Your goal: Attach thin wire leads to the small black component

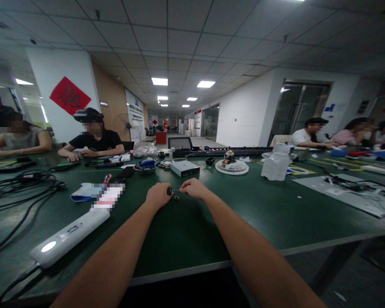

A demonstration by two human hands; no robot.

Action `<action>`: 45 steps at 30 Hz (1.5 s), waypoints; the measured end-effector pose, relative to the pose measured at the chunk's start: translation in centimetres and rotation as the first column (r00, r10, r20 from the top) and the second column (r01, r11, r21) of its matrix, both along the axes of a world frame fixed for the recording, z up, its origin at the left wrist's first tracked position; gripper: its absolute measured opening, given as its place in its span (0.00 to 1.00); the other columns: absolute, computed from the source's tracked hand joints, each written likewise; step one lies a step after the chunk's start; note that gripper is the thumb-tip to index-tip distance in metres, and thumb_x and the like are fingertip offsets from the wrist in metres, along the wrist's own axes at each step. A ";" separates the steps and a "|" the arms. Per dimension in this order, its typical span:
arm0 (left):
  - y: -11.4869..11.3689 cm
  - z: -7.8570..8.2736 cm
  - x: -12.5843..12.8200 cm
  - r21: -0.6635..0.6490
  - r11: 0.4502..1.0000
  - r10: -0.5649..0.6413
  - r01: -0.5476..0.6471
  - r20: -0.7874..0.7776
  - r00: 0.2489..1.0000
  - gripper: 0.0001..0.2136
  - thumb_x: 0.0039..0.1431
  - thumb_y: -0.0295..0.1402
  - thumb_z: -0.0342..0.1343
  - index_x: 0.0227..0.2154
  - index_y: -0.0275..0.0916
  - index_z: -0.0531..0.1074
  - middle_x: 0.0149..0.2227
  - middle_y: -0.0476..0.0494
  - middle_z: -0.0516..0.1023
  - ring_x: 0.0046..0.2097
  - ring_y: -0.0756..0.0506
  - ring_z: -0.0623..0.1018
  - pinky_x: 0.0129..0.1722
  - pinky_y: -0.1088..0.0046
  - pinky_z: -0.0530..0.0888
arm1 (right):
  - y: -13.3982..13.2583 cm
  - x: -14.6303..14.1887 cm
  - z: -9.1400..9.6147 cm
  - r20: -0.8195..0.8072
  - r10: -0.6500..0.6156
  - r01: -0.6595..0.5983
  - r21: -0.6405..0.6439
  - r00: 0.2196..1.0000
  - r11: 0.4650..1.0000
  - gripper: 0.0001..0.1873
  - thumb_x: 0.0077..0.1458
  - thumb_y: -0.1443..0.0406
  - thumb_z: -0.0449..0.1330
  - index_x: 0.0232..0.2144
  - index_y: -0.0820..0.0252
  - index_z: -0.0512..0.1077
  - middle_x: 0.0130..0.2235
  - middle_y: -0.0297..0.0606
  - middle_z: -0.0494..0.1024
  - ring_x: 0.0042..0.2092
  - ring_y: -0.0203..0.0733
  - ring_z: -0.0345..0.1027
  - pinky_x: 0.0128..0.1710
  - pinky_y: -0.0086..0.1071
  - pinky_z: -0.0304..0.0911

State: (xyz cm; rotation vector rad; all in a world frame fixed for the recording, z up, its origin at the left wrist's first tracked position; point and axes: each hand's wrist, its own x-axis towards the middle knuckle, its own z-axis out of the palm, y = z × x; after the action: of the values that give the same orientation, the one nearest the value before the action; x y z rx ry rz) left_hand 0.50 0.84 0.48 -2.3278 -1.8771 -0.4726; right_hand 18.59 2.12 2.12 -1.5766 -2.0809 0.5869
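My left hand (pixel 158 196) is closed around a small dark round part (pixel 170 191), most of which the fingers hide. A thin pale rod or wire (pixel 176 190) runs from that part toward my right hand (pixel 193 188), whose fingers pinch its other end. Both hands are just above the green table (pixel 186 239), close together. Below the gap between them, a small round metal piece (pixel 176 198) lies on the tabletop. Its exact kind is too small to make out.
Beyond my hands are a silver disc drive (pixel 185 168), a white fan grille (pixel 232 167) and a white wrapped object (pixel 276 162). Left lie a white handheld device (pixel 70 239) and black cables (pixel 22 188). A grey panel (pixel 346 192) is at right. Several people sit around.
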 end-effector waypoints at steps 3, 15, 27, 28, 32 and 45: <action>0.0 0.1 0.0 -0.004 1.000 0.005 -0.005 0.017 1.000 0.11 0.55 0.42 0.54 0.36 0.44 0.75 0.38 0.41 0.79 0.39 0.39 0.78 0.37 0.66 0.74 | 0.0 -0.1 -0.3 0.054 -0.036 0.033 0.058 0.998 0.998 0.09 0.51 0.61 0.61 0.33 0.54 0.79 0.34 0.35 0.79 0.36 0.40 0.70 0.32 0.28 0.58; 0.4 -0.3 -0.8 -0.068 0.978 0.201 -0.195 0.093 0.975 0.10 0.56 0.39 0.51 0.34 0.42 0.75 0.38 0.37 0.79 0.40 0.39 0.79 0.37 0.65 0.74 | -0.8 -1.0 -0.5 0.095 -0.038 0.038 -0.001 0.995 0.999 0.20 0.50 0.48 0.61 0.32 0.59 0.77 0.34 0.40 0.79 0.36 0.42 0.72 0.29 0.29 0.59; 0.7 -0.6 -0.9 -0.075 0.984 0.166 -0.160 0.087 0.982 0.11 0.56 0.38 0.51 0.36 0.41 0.74 0.40 0.37 0.80 0.42 0.40 0.79 0.38 0.68 0.74 | -0.9 -1.2 -1.0 0.135 0.116 -0.116 -0.004 0.984 0.993 0.12 0.45 0.57 0.67 0.34 0.52 0.79 0.35 0.33 0.78 0.37 0.39 0.71 0.31 0.28 0.60; 0.7 -0.6 -0.9 -0.074 0.986 0.155 -0.149 0.088 0.984 0.11 0.56 0.37 0.51 0.36 0.41 0.74 0.40 0.37 0.79 0.42 0.40 0.79 0.39 0.68 0.74 | -0.8 -1.2 -1.0 0.128 0.105 -0.104 -0.009 0.986 0.995 0.13 0.44 0.57 0.68 0.34 0.54 0.79 0.36 0.34 0.78 0.37 0.39 0.71 0.31 0.28 0.60; 0.8 -0.7 -0.9 -0.076 0.988 0.138 -0.132 0.092 0.986 0.11 0.54 0.38 0.51 0.37 0.42 0.75 0.40 0.38 0.79 0.42 0.39 0.79 0.38 0.66 0.74 | -0.5 -1.0 -1.2 0.065 0.054 -0.053 -0.019 0.996 0.998 0.19 0.39 0.57 0.71 0.34 0.58 0.76 0.37 0.36 0.78 0.38 0.39 0.70 0.31 0.28 0.60; 0.6 -0.6 -0.4 -0.073 0.997 0.037 -0.027 0.140 0.990 0.11 0.55 0.43 0.54 0.33 0.42 0.74 0.37 0.42 0.80 0.38 0.43 0.78 0.35 0.71 0.72 | 0.8 -0.6 -2.3 -0.165 -0.023 0.019 -0.029 0.986 0.999 0.15 0.44 0.58 0.69 0.32 0.61 0.74 0.32 0.35 0.79 0.32 0.35 0.71 0.28 0.25 0.59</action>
State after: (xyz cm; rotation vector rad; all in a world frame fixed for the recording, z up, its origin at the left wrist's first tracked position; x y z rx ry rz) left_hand 0.13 1.47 -0.14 -2.3615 -2.0222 -0.5909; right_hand 17.96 2.96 -0.16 -1.5089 -1.9396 0.7158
